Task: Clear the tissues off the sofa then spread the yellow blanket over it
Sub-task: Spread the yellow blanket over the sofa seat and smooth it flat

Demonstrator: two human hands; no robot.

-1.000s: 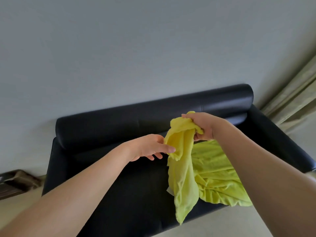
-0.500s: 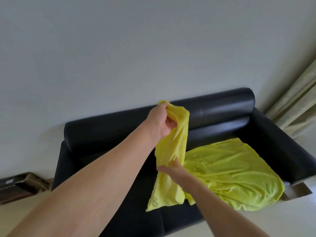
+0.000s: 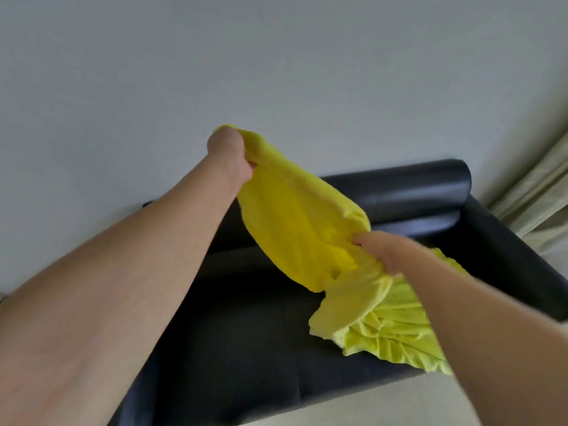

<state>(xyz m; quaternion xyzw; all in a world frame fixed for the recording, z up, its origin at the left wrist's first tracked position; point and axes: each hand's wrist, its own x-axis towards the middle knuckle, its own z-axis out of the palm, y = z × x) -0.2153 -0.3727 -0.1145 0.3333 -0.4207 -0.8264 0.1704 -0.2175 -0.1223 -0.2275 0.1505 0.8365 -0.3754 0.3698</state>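
Note:
The yellow blanket (image 3: 301, 235) is held up over the black leather sofa (image 3: 246, 333). My left hand (image 3: 229, 156) grips one end of it high up, in front of the wall. Lower and to the right, my right hand (image 3: 385, 252) is closed on a bunched part of the cloth. The stretch between my hands sags. The remaining cloth lies crumpled on the right part of the seat, partly behind my right forearm. No tissues show on the visible seat.
A plain grey wall (image 3: 276, 72) rises behind the sofa. Beige curtains (image 3: 534, 192) hang at the right edge. Pale floor (image 3: 368, 404) runs in front of the sofa. The sofa's round backrest (image 3: 415, 186) and right armrest (image 3: 504, 253) frame the seat.
My left hand has lifted its end of the blanket higher and to the left. My right hand has slid right along the cloth, stretching it. The part on the seat has bunched up.

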